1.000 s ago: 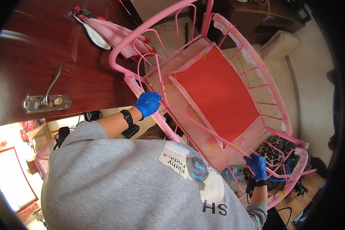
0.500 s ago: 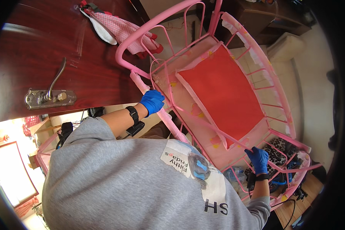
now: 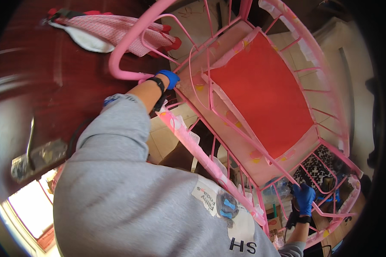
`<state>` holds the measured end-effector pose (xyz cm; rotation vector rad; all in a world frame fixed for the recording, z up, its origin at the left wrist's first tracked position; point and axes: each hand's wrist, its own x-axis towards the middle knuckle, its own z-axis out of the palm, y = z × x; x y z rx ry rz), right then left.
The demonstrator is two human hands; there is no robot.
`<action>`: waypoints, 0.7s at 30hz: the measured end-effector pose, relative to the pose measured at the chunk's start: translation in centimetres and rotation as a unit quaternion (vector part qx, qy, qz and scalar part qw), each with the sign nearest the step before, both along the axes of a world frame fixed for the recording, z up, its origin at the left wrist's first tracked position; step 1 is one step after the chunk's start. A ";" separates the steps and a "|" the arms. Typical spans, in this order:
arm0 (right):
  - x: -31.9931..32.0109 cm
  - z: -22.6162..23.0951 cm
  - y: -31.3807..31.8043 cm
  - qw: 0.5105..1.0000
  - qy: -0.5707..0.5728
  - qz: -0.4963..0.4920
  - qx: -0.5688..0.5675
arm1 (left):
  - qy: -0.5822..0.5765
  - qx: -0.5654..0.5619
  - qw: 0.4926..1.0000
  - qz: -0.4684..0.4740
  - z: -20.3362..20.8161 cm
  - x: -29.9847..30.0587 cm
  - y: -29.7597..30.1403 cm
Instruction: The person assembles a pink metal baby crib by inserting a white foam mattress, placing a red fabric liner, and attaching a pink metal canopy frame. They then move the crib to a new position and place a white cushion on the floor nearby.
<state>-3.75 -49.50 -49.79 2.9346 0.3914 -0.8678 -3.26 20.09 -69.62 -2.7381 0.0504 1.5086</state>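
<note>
A pink metal crib [image 3: 287, 132] with rails padded in light fabric stands tilted across my view. Inside it is a red mat [image 3: 261, 94] with a pink patterned border. My right hand [image 3: 304, 199], in a blue glove, is closed round a long bent pink metal tube [image 3: 244, 135] that runs over the crib's near side. My left hand [image 3: 169, 80], also gloved in blue, is at the far-left corner of the crib frame, beyond the end of the near padded rail [image 3: 201, 156]. Its fingers are hidden, so their grip does not show.
A dark red door [image 3: 25, 77] with a metal handle [image 3: 30, 147] is at my left. A pink-and-white checked cloth with red trim [image 3: 128, 32] hangs against it. Black-and-white patterned fabric [image 3: 317, 165] and a clear plastic bottle [image 3: 280, 187] are beyond the crib's right end.
My left hand has moved from the near padded rail to the crib's far-left corner. My right hand has shifted right and nearer with the tube. My view has turned.
</note>
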 end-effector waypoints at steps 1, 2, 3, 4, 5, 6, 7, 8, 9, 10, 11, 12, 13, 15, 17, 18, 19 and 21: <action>0.4 0.6 0.3 1.000 0.002 -0.007 0.001 | 0.032 -0.010 0.999 0.004 -2.5 0.8 0.3; 1.0 0.8 0.7 1.000 0.003 -0.013 0.005 | 0.049 0.019 0.998 0.024 -5.2 1.7 0.4; 1.4 1.0 1.0 0.999 0.018 -0.020 0.029 | 0.051 0.037 0.997 0.050 -7.7 2.0 0.5; 1.8 1.2 1.1 0.998 0.042 -0.035 0.017 | 0.053 0.056 0.994 0.074 -10.3 2.3 0.6; 2.0 1.2 1.3 0.997 0.051 -0.063 0.013 | 0.057 0.071 0.991 0.103 -12.7 2.5 0.6; 2.1 1.2 1.3 0.994 0.068 -0.088 0.017 | 0.061 0.082 0.987 0.122 -15.0 2.4 0.5; 2.1 1.2 1.3 0.991 0.075 -0.113 0.018 | 0.063 0.092 0.984 0.139 -17.1 2.1 0.4; 2.1 1.1 1.3 0.985 0.094 -0.145 0.020 | 0.064 0.099 0.981 0.154 -18.9 1.7 0.3; 2.2 1.1 1.2 0.983 0.106 -0.148 0.027 | 0.065 0.107 0.978 0.165 -20.5 1.1 0.2; 2.0 1.0 1.1 0.974 0.108 -0.195 0.045 | 0.066 0.113 0.976 0.172 -21.8 0.6 0.1; 2.0 1.0 1.0 0.962 0.118 -0.239 0.058 | 0.065 0.117 0.975 0.176 -23.0 0.1 0.2; 1.9 1.1 1.0 0.949 0.125 -0.282 0.071 | 0.064 0.120 0.974 0.181 -23.9 -0.4 0.3; 1.9 1.2 0.9 0.945 0.137 -0.290 0.072 | 0.062 0.121 0.973 0.184 -24.7 -0.8 0.4; 1.8 1.3 0.8 0.953 0.139 -0.261 0.058 | 0.061 0.120 0.972 0.192 -25.9 -1.5 0.5; 1.6 1.3 0.8 0.965 0.142 -0.218 0.042 | 0.059 0.117 0.972 0.193 -26.6 -1.6 0.7; 1.4 1.3 0.8 0.958 0.141 -0.242 0.057 | 0.058 0.114 0.973 0.194 -26.7 -1.5 0.8; 1.3 1.2 0.8 0.952 0.139 -0.264 0.072 | 0.056 0.114 0.973 0.194 -26.6 -1.2 0.9; 1.1 1.0 0.8 0.949 0.136 -0.274 0.078 | 0.056 0.113 0.974 0.189 -25.9 -0.4 1.4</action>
